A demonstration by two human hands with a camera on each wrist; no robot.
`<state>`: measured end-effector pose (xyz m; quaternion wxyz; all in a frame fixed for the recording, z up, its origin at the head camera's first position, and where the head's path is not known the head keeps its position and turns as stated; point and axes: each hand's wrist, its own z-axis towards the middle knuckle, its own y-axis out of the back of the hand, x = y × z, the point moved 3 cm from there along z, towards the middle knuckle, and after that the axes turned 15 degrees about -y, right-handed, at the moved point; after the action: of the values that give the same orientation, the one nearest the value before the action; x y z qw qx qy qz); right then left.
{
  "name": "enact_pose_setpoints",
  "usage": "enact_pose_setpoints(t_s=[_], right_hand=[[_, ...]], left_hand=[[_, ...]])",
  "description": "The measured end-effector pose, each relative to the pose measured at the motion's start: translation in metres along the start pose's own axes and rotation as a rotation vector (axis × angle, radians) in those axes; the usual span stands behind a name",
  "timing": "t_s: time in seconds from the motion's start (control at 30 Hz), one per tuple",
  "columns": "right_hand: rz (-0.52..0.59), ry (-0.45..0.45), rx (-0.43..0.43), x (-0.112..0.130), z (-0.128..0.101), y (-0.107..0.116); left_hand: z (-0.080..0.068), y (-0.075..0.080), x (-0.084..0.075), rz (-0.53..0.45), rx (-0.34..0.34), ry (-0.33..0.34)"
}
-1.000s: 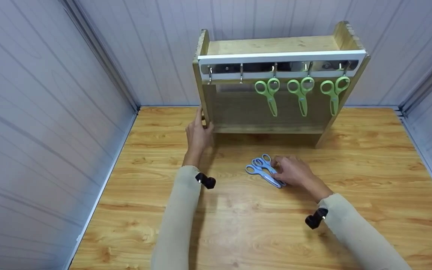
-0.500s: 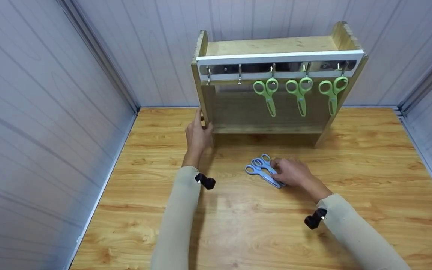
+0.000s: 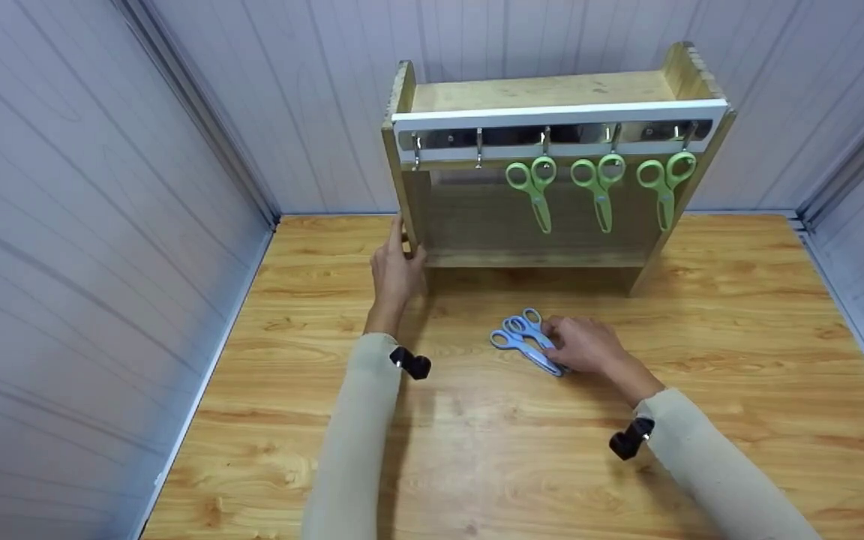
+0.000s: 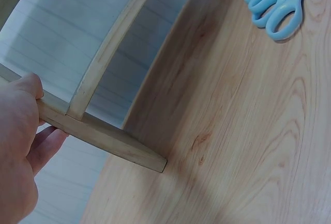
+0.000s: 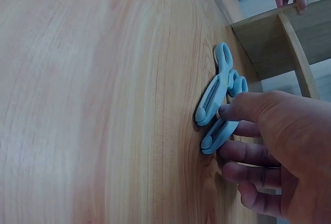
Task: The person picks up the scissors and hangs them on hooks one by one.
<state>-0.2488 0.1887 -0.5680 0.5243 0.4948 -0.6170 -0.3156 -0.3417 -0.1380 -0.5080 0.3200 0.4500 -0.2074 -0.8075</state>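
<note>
Two pairs of blue scissors lie stacked on the wooden table, in front of a wooden rack. My right hand rests over their blade end. In the right wrist view its thumb and curled fingers pinch the blue scissors. My left hand grips the rack's left upright near its base. The left wrist view shows my left hand holding the wooden foot, with the blue handles off to the far right.
Three pairs of green scissors hang from hooks on the rack's metal rail. Two hooks at the rail's left end are bare. Grey panel walls enclose the table on the left, back and right.
</note>
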Motion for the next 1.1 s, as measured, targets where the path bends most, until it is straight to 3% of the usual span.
enact_pose_setpoints(t_s=[0.5, 1.1], right_hand=[[0.022, -0.043, -0.002, -0.0049, 0.0012, -0.0046], [0.046, -0.034, 0.027, -0.0037, 0.0014, -0.0028]], left_hand=[[-0.001, 0.0004, -0.0006, -0.022, 0.001, 0.001], [-0.0012, 0.0004, 0.0001, -0.02, -0.012, -0.011]])
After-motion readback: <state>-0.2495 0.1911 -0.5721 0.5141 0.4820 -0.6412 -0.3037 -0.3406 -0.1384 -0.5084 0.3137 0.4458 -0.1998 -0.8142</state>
